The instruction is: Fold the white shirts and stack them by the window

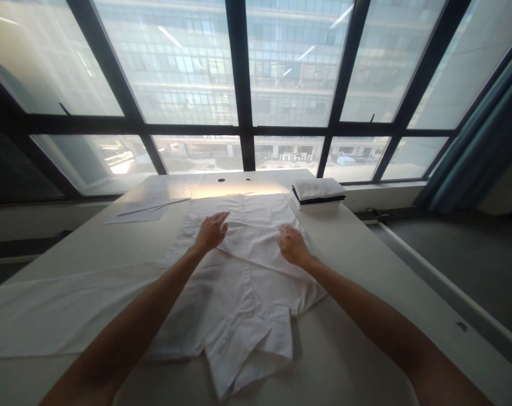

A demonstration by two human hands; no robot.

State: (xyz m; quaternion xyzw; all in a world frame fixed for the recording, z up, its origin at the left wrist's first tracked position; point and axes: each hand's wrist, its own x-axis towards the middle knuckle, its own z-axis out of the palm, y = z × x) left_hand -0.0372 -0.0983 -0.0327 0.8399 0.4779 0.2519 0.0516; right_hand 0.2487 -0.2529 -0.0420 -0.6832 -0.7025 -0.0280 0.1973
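A white button-front shirt (234,276) lies spread on the table, its collar (256,344) toward me and its hem at the far side. One long sleeve (70,310) stretches out to the left; the other sleeve is not visible. My left hand (212,230) is over the left part of the shirt's body, fingers extended and holding nothing. Close to the shirt's right edge, my right hand (293,245) rests on or just above the cloth with its fingers loosely bent and a little blurred. Creases run across the fabric between both hands.
A stack of folded white and black cloth (318,190) stands at the table's far right corner. Sheets of paper (148,211) lie at the far left. The white table (366,265) reaches toward large framed windows (290,67), and a blue curtain (471,135) hangs on the right.
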